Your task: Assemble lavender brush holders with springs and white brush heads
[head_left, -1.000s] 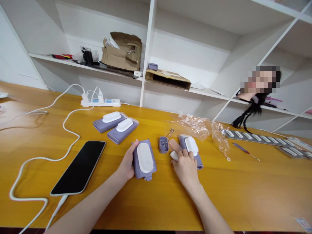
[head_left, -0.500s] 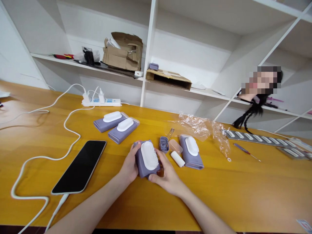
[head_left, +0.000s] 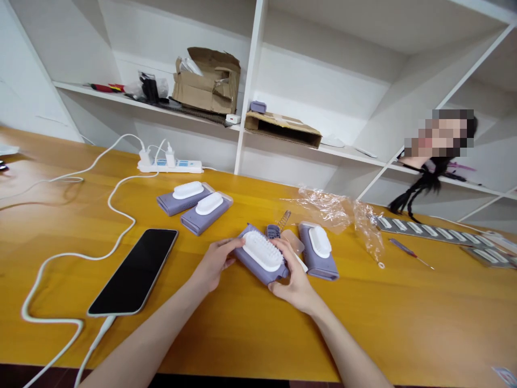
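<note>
A purple brush (head_left: 254, 264) with a white oval bristled pad on top is tilted between my two hands. My right hand (head_left: 298, 283) grips its right end, thumb low and fingers along the far side. My left hand (head_left: 214, 262) pinches its left edge with thumb and fingertips. Just behind the brush are a small purple housing (head_left: 273, 231), a metal spring (head_left: 284, 217) and a translucent pinkish cover (head_left: 298, 242). A white cylinder (head_left: 301, 262) is mostly hidden by my right hand. Another such brush (head_left: 320, 253) lies to the right.
Two similar brushes (head_left: 183, 199) lie at back left. A phone (head_left: 133, 272) with a white cable (head_left: 44, 320) is at left, a power strip (head_left: 181, 166) behind. Clear plastic film (head_left: 327, 207), a screwdriver (head_left: 404, 248) and a grey strip with white pieces (head_left: 428, 229) occupy the right.
The brush has turned so its pad slants down to the right, and has shifted slightly right. My right hand now covers most of the white cylinder; my left hand holds only the brush's edge.
</note>
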A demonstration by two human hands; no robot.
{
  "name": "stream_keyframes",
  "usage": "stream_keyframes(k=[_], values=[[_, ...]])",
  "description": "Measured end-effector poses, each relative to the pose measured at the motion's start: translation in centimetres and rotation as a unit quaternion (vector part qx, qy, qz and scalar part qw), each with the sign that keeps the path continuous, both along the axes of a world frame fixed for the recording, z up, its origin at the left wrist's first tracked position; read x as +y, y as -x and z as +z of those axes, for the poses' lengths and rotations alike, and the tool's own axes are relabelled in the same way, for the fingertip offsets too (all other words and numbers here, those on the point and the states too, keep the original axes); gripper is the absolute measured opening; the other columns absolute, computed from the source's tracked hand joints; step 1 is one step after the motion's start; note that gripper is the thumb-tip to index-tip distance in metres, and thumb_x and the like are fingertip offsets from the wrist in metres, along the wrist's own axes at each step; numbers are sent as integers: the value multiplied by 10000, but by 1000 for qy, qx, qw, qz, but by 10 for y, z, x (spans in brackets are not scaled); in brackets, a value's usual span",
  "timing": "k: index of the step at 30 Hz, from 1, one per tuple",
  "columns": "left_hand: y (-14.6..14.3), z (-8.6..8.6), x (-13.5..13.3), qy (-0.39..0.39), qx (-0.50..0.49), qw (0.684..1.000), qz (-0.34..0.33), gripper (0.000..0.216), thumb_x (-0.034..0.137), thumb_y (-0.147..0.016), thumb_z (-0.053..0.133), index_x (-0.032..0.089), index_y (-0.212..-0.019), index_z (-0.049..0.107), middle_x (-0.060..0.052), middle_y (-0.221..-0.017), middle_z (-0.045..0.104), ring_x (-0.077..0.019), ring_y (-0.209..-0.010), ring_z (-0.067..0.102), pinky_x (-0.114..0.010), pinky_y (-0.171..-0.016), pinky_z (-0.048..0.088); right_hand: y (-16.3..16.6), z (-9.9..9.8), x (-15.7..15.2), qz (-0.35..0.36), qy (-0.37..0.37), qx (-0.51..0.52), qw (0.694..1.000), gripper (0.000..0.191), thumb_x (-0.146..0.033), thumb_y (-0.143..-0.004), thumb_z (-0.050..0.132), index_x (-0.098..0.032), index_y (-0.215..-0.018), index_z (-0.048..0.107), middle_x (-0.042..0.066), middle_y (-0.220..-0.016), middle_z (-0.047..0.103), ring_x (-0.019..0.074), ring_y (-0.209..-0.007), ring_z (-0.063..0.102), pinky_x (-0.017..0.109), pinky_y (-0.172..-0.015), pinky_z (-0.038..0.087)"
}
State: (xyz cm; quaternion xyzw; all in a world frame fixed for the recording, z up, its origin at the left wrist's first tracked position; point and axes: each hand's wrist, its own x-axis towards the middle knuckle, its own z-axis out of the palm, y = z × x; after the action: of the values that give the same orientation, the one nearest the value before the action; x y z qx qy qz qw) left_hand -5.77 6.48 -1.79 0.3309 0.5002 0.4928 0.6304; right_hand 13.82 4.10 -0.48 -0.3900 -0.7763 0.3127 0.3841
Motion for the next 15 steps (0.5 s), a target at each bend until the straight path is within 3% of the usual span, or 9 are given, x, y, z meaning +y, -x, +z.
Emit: stream_keyframes(k=[3, 6, 11, 15], values=[[3, 2, 0, -37, 67, 997, 12, 181, 316, -590, 659, 182, -710, 684, -45, -895, 667, -198, -880, 534, -257, -680, 359, -7, 2, 2, 12, -22, -37, 999, 749, -30, -532, 541, -214, -1247, 417, 88, -1255, 382, 235, -1230, 356, 366, -1065, 211], [5, 2, 1, -53, 83, 995, 22, 234, 379, -631, 620, 185, -745, 685, -44, -864, 669, -194, -816, 532, -260, -646, 342, -10, 2, 3, 22, -28, -54, 998, 759, -34, -529, 536, -208, -1257, 409, 93, -1252, 378, 237, -1235, 351, 366, -1066, 208], [7, -2, 4, -74, 70, 990, -98, 231, 389, -690, 576, 191, -782, 650, 10, -718, 603, -132, -656, 461, -231, -591, 307, -8, 1, 2, 39, -34, -83, 995, 776, -37, -519, 540, -207, -1265, 412, 99, -1294, 343, 247, -1261, 322, 377, -1070, 208], [11, -7, 7, -34, 30, 998, -47, 166, 352, -672, 575, 197, -729, 591, 33, -660, 528, -107, -600, 405, -208, -539, 275, -5, -2, 2, -26, -55, -69, 996, 775, -93, -579, 585, -246, -1306, 367, 88, -1368, 291, 261, -1285, 275, 415, -1059, 226]])
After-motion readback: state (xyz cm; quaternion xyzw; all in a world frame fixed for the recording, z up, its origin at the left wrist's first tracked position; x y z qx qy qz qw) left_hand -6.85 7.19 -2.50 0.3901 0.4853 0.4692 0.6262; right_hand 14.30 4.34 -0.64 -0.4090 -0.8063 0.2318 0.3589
